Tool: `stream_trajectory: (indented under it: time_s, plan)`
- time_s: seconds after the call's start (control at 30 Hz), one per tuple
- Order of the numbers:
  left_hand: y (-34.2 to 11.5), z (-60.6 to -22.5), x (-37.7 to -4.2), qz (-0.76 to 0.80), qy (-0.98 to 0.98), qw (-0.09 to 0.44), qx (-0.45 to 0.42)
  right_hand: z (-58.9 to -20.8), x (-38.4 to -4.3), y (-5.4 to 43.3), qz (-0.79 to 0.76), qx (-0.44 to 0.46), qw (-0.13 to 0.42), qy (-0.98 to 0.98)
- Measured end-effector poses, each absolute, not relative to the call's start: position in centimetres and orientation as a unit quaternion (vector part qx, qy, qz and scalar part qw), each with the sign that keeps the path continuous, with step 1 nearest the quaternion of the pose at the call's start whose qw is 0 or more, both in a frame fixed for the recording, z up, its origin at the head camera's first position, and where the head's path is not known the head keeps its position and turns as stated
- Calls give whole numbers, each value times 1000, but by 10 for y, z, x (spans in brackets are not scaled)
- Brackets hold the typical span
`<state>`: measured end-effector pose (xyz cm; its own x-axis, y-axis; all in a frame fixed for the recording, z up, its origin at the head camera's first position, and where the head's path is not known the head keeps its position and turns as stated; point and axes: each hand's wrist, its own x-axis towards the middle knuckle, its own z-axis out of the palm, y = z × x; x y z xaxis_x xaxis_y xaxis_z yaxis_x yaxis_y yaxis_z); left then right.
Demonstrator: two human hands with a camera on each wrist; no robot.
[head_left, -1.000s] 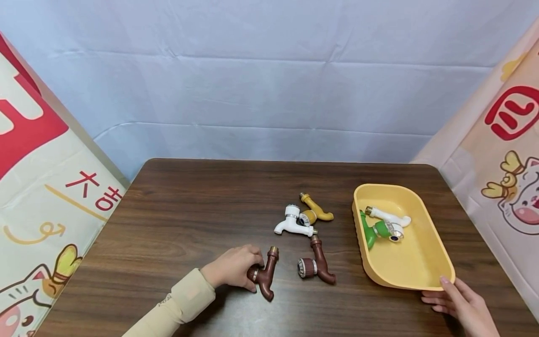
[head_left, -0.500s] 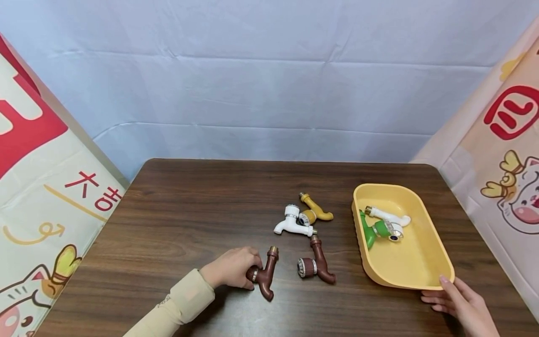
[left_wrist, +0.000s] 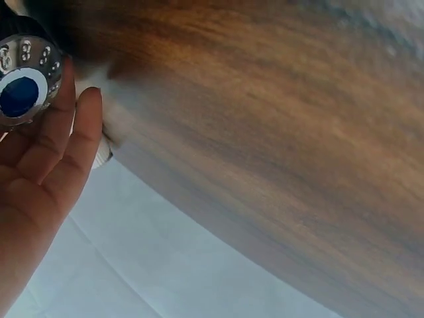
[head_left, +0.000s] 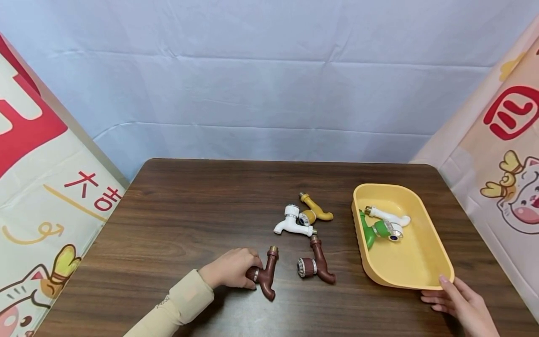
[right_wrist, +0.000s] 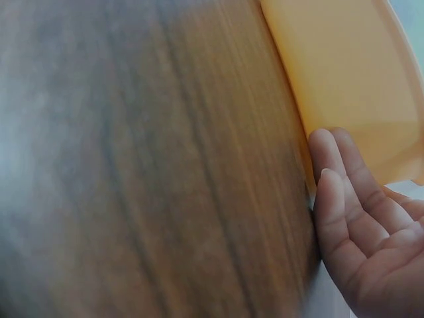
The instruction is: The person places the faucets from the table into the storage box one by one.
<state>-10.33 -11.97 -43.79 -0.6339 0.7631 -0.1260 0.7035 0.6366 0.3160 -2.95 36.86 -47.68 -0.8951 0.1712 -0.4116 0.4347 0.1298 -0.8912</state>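
Note:
My left hand (head_left: 233, 267) grips the knob end of a brown faucet (head_left: 267, 276) lying on the table. In the left wrist view its silver handle cap with a blue centre (left_wrist: 20, 96) shows beside my fingers. At the near right corner of a yellow tray (head_left: 421, 276), my right hand (head_left: 461, 304) holds the rim, thumb on top and fingers against the outside. A green faucet (head_left: 370, 232) and a white faucet (head_left: 389, 216) lie in the tray, touching. A second brown faucet (head_left: 321, 262) rests between the left hand and the tray.
Behind the brown faucets lie another white faucet (head_left: 290, 227) and a yellow faucet (head_left: 316, 210), close together. The dark wooden table (head_left: 202, 201) ends at a pale cloth backdrop (head_left: 252, 93). Printed cloths hang at both sides.
The left hand and the brown faucet in it have barely shifted. The right hand and the tray stay in place.

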Motion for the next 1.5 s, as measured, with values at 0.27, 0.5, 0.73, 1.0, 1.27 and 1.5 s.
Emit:
stream_trajectory:
  time_s: [0.27, 0.5, 0.73, 1.0, 1.27, 1.5]
  plan:
    - [-119, -436, -103, 131, 894, 108, 415, -475, -30, 368, -617, 205, 109, 752]
    - [-120, -438, -104, 139, 892, 72, 424, -474, -31, 367, -616, 207, 110, 752]
    - [-119, -436, -103, 145, 894, 47, 420, -474, -31, 368, -608, 206, 111, 759]
    - [-120, -431, -104, 154, 897, 24, 413, -476, -31, 368, -617, 200, 106, 754]
    - [-121, -425, -103, 152, 899, 13, 410, -475, -30, 368, -621, 201, 106, 750]
    - [-120, -422, -104, 148, 899, -3, 411, -475, -30, 367, -621, 207, 109, 748]
